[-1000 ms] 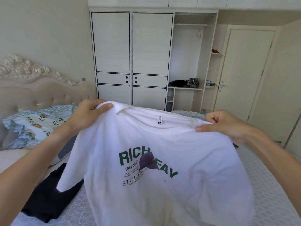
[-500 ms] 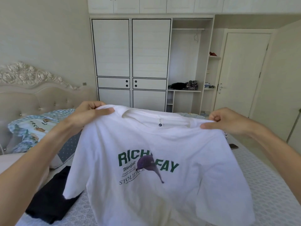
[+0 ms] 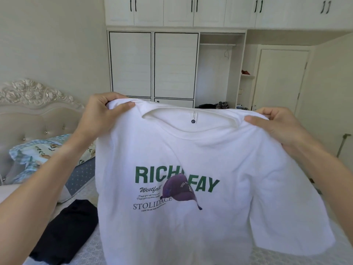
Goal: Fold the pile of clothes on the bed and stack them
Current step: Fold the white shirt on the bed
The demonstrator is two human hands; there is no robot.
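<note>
Both grips, left hand [image 3: 99, 115] and right hand [image 3: 277, 127], are pinching the shoulders of a white T-shirt [image 3: 191, 159], which is hanging unfolded between them above the bed [image 3: 86, 251]. Below the left grip, a dark garment [image 3: 66, 230] is lying seemingly folded; folding looks barely begun.

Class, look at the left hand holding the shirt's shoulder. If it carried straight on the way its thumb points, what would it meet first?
Probably the right hand: the left hand points across the white T-shirt collar toward it. Depth is unclear.

Head view faces forward, seemingly close above the bed [image 3: 91, 251].
</note>
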